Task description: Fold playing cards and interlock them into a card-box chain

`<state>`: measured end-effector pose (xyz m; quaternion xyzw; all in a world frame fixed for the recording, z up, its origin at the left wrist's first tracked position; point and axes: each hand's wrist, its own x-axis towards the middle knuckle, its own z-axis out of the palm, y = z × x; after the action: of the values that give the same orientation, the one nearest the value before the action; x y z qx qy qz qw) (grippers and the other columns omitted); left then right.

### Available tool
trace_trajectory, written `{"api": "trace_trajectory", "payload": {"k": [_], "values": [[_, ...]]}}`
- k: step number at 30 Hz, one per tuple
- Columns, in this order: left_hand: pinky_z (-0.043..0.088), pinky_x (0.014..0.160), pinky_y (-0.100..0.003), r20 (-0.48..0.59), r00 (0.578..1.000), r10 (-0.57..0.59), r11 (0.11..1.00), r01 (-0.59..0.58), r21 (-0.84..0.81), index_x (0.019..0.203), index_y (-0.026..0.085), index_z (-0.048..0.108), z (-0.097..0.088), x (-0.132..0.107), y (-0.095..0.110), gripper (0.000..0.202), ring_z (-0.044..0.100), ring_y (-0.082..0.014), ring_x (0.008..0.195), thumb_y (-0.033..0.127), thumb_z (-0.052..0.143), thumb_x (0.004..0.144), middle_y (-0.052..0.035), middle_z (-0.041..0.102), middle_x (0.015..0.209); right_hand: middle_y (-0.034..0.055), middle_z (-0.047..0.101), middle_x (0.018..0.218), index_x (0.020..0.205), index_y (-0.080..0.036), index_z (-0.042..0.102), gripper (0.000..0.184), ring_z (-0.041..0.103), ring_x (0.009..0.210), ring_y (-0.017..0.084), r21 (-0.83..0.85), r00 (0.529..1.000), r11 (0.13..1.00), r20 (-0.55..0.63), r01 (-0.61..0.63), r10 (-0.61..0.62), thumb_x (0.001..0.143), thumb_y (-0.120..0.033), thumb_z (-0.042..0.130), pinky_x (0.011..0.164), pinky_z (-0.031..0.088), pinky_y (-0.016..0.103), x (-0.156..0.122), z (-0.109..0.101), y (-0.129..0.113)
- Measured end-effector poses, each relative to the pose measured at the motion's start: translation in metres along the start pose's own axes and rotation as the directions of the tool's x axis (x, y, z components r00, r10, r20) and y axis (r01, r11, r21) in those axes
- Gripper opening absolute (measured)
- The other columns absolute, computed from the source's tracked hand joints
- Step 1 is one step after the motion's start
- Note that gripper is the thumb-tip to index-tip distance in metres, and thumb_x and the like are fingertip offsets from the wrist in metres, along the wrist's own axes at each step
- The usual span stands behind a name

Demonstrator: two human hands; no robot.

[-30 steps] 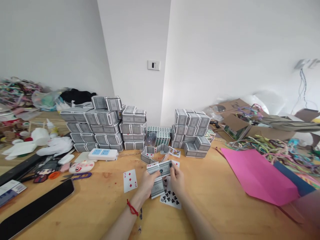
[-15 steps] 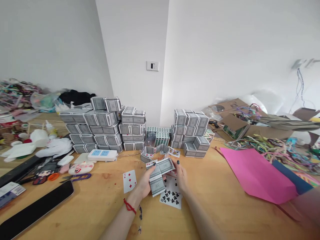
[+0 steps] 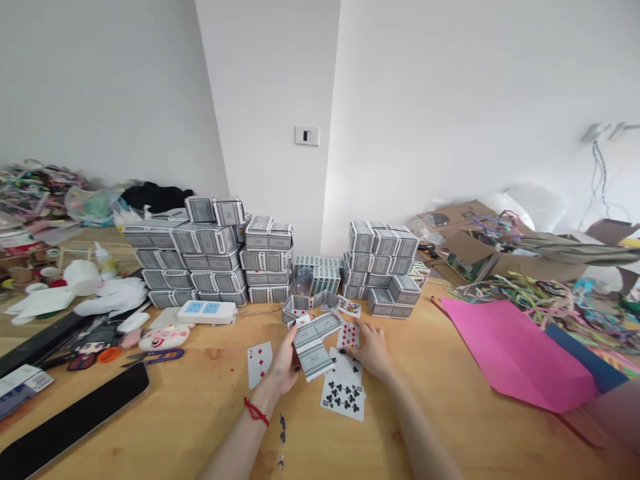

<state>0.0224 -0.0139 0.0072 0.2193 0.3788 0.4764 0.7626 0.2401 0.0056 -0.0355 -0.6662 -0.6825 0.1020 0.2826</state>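
My left hand (image 3: pixel 284 363) grips a folded playing-card piece (image 3: pixel 314 360), grey patterned backs facing up, above the table. Beside it, my right hand (image 3: pixel 374 350) reaches over loose cards with its thumb and fingers apart. The thumb is at the edge of a clubs card, and the fingertips are by a red-pip card (image 3: pixel 349 335). A ten of clubs (image 3: pixel 344 399) lies face up in front. Left of the held piece rests a three of diamonds (image 3: pixel 259 360). Just behind stands an open ring of folded cards (image 3: pixel 295 312).
Stacked card-covered blocks stand at the back left (image 3: pixel 215 260) and back right (image 3: pixel 383 250). At left are a white power strip (image 3: pixel 207 311), purple-handled scissors (image 3: pixel 163 356) and a black phone-like slab (image 3: pixel 75 423). Pink paper (image 3: pixel 515 353) and tangled cords (image 3: pixel 540 300) lie right.
My right hand has let go of the folded card piece and moved right and down to the loose cards. The piece has tilted in my left hand, uncovering the red-pip card.
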Motion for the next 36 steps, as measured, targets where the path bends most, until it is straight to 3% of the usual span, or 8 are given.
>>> {"api": "trace_trajectory", "payload": {"k": [4, 6, 9, 13, 18, 22, 28, 36], "values": [[0.038, 0.038, -0.017, 0.159, 0.987, 0.002, 1.000, 0.001, -0.023, 0.091, 0.015, 0.058, 0.003, -0.006, 0.002, 0.025, 0.057, -0.0102, 0.044, 0.037, 0.053, 0.078, -0.0013, 0.065, 0.063, 0.0094, 0.054, 0.111, 0.123, -0.019, 0.043, 0.072, 0.046, 0.096, 0.028, -0.003, 1.000, 1.000, -0.029, -0.012, 0.012, 0.057, -0.037, 0.066, 0.080, 0.033, 0.034, 0.001, 0.003, 0.003], [0.043, 0.041, -0.018, 0.248, 0.968, 0.030, 1.000, -0.028, -0.009, 0.101, 0.019, 0.052, 0.005, -0.009, 0.004, 0.026, 0.063, -0.0133, 0.054, 0.030, 0.055, 0.078, -0.0022, 0.066, 0.074, 0.0105, 0.053, 0.108, 0.122, -0.018, 0.042, 0.072, 0.045, 0.096, 0.028, 0.004, 0.998, 1.000, -0.054, -0.018, 0.018, 0.056, -0.033, 0.066, 0.080, 0.034, 0.035, 0.001, 0.005, 0.003], [0.050, 0.047, -0.023, 0.328, 0.942, 0.068, 0.996, -0.082, 0.029, 0.117, 0.030, 0.038, 0.005, -0.014, 0.006, 0.045, 0.066, -0.0195, 0.072, 0.022, 0.056, 0.076, -0.0033, 0.063, 0.097, 0.0119, 0.052, 0.105, 0.121, -0.017, 0.043, 0.071, 0.044, 0.098, 0.030, 0.034, 0.994, 0.999, -0.111, -0.021, 0.025, 0.054, -0.028, 0.066, 0.080, 0.034, 0.037, -0.001, 0.006, 0.001], [0.053, 0.054, -0.028, 0.369, 0.927, 0.067, 0.994, -0.093, 0.055, 0.112, 0.033, 0.037, 0.004, -0.017, 0.006, 0.046, 0.064, -0.0221, 0.084, 0.017, 0.057, 0.074, -0.0023, 0.059, 0.107, 0.0116, 0.050, 0.097, 0.120, -0.014, 0.043, 0.069, 0.048, 0.094, 0.028, 0.197, 0.978, 0.979, -0.193, -0.046, 0.084, 0.055, -0.024, 0.064, 0.078, 0.039, 0.036, -0.002, 0.003, -0.001], [0.050, 0.077, -0.036, 0.363, 0.924, 0.123, 0.992, -0.121, -0.029, 0.099, 0.028, 0.045, 0.005, -0.017, 0.004, 0.044, 0.060, -0.0182, 0.093, 0.003, 0.058, 0.065, 0.0014, 0.060, 0.101, 0.0055, 0.058, 0.081, 0.098, -0.016, 0.056, 0.041, 0.055, 0.068, 0.021, 0.496, 0.953, 0.857, -0.170, -0.138, 0.252, 0.059, -0.029, 0.061, 0.061, 0.043, 0.030, 0.003, -0.003, 0.002], [0.049, 0.081, -0.040, 0.325, 0.938, 0.121, 0.992, -0.105, -0.068, 0.096, 0.027, 0.048, 0.006, -0.018, 0.006, 0.041, 0.061, -0.0183, 0.089, 0.005, 0.060, 0.063, 0.0017, 0.060, 0.094, -0.0013, 0.058, 0.054, 0.067, -0.019, 0.057, 0.019, 0.053, 0.052, 0.018, 0.616, 0.939, 0.768, -0.130, -0.175, 0.319, 0.056, -0.033, 0.063, 0.048, 0.038, 0.026, 0.006, -0.003, 0.007], [0.052, 0.073, -0.035, 0.264, 0.958, 0.112, 0.992, -0.093, -0.084, 0.094, 0.024, 0.049, 0.003, -0.015, 0.007, 0.023, 0.063, -0.0177, 0.082, 0.022, 0.058, 0.073, -0.0015, 0.062, 0.093, 0.0001, 0.063, 0.057, 0.069, -0.017, 0.057, 0.025, 0.055, 0.050, 0.017, 0.718, 0.935, 0.678, -0.110, -0.159, 0.337, 0.058, -0.038, 0.064, 0.045, 0.038, 0.024, 0.005, -0.004, 0.001], [0.053, 0.072, -0.030, 0.097, 0.976, 0.196, 0.980, -0.195, -0.027, 0.110, 0.034, 0.041, 0.004, -0.014, 0.009, 0.049, 0.063, -0.0140, 0.083, 0.015, 0.062, 0.070, 0.0015, 0.060, 0.104, -0.0002, 0.060, 0.050, 0.065, -0.016, 0.057, 0.034, 0.048, 0.039, 0.013, 0.845, 0.915, 0.511, -0.068, -0.160, 0.398, 0.059, -0.048, 0.064, 0.039, 0.035, 0.023, 0.005, -0.005, -0.001]]}}
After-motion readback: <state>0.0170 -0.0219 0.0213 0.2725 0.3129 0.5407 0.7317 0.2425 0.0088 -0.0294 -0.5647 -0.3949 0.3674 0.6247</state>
